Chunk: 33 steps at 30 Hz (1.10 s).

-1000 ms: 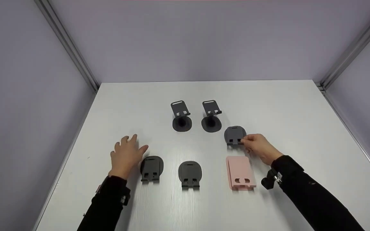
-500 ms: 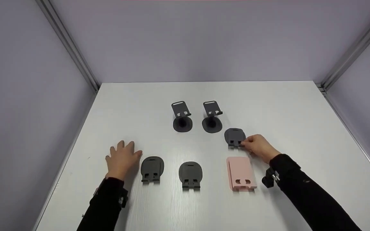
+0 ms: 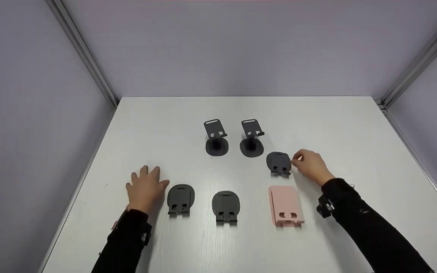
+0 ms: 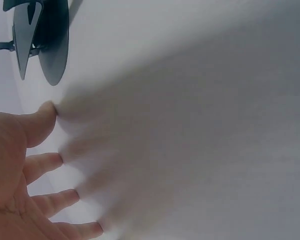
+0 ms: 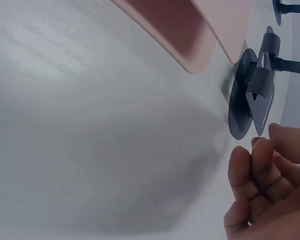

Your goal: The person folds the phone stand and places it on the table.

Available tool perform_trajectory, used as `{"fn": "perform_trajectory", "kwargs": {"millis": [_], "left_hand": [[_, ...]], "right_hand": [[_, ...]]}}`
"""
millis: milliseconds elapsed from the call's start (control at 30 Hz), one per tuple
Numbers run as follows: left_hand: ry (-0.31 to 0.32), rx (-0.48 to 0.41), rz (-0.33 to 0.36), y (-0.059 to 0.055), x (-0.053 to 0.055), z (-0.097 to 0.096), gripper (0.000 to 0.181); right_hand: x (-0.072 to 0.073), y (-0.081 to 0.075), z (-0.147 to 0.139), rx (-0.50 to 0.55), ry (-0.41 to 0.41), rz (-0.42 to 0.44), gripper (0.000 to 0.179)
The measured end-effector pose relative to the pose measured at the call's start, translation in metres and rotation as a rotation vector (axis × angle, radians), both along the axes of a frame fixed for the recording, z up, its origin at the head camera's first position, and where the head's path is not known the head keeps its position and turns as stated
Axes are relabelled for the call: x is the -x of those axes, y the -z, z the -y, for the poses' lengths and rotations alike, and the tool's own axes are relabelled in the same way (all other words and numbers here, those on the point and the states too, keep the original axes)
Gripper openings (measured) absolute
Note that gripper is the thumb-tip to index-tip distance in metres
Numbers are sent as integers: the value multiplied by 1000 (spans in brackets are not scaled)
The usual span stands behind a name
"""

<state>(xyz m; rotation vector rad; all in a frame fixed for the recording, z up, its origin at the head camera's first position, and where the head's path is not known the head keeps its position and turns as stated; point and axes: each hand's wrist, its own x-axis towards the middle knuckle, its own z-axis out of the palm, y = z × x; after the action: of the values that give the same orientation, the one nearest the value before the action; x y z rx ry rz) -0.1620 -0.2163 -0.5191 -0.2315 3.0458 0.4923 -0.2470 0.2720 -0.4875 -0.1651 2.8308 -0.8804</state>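
My left hand rests on the table with its fingers spread, just left of a folded dark grey phone stand. In the left wrist view its thumb is apart from that stand. My right hand is beside another folded grey phone stand, its fingertips right at the stand's right edge. The right wrist view shows loosely curled fingers with nothing visible between them, close to the stand. This stand lies folded on the table, turned slightly askew.
Two unfolded dark phone stands stand at the back. In front lie a folded grey phone stand and a pink folded stand. Pale walls enclose the white table.
My right hand has loosened from the grey phone stand and shifted slightly up and right; the stand has moved slightly toward me and turned. My left hand moved left, away from its nearest stand, then stayed.
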Motion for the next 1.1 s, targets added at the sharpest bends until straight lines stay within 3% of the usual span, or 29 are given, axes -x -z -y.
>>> {"fn": "perform_trajectory", "kwargs": {"millis": [133, 367, 667, 967, 1100], "left_hand": [[5, -3, -3, -1, -2, 1, 57], [3, -4, 1, -3, -2, 2, 56], [11, 6, 10, -3, -1, 0, 59], [15, 15, -35, -1, -1, -1, 56], [11, 8, -23, -1, -1, -1, 57]], "right_hand": [[4, -4, 8, -72, -82, -135, 29], [21, -13, 28, -179, -203, -223, 43], [37, -25, 49, -305, -268, -204, 62], [46, -26, 65, -339, -341, -196, 78], [46, -25, 74, -355, -350, -179, 81]]}}
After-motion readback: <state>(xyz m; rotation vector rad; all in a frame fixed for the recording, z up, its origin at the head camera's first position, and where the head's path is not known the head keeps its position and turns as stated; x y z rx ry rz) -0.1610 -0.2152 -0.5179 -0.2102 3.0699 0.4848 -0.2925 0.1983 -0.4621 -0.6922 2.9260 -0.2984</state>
